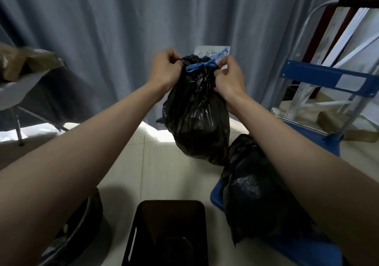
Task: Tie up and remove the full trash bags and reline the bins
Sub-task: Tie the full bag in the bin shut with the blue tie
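The fingers of the left hand [164,68] were curled tight around a pinch of black film at the neck of the full, glossy black plastic trash bag [198,113], at about eleven o'clock from the knot. The fingers of the right hand [229,79] pinched one end of the blue plastic drawstring [202,66] at about two o'clock, the thumb pressed against it. The two hands pulled away from each other, seemingly to draw the blue tie snug, so the neck stayed bunched shut between them.

The bag hung in the air in the middle of the view, held up by its neck alone, its belly sagging clear of the pale tiled floor [164,163]. Holding it aloft probably let its weight tension the neck while the knot was set.

At five o'clock a second full black trash bag [256,189] lay on a blue flat cart deck [215,198], likely parked there for removal. At six o'clock stood an unlined dark rectangular plastic bin [166,235], waiting for a fresh liner. At seven o'clock sat a round bin [82,224] still holding rubbish. A grey-blue curtain [123,29] hung behind.
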Available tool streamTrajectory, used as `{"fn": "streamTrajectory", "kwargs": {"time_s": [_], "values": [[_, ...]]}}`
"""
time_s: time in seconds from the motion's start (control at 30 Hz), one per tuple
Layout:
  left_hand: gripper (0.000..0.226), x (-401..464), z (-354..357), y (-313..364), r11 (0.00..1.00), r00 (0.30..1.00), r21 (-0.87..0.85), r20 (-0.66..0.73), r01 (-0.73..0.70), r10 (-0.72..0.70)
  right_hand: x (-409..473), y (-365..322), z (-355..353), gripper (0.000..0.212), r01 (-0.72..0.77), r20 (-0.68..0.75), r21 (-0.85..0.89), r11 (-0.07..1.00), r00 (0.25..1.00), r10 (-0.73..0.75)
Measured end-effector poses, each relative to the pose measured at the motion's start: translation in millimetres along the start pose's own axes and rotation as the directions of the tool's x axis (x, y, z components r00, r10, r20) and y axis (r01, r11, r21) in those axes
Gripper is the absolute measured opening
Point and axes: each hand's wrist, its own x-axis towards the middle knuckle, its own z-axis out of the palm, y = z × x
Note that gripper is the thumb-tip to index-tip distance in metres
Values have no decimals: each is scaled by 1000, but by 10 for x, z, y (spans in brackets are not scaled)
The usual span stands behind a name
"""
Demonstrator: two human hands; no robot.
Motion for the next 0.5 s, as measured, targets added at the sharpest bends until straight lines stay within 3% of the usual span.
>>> {"fn": "streamTrajectory", "kwargs": {"time_s": [0.5], "values": [[14, 418, 1353, -1814, 966, 985, 243, 124, 85, -118, 699, 2049, 577, 16, -112, -9, -402, 909, 993, 118]]}}
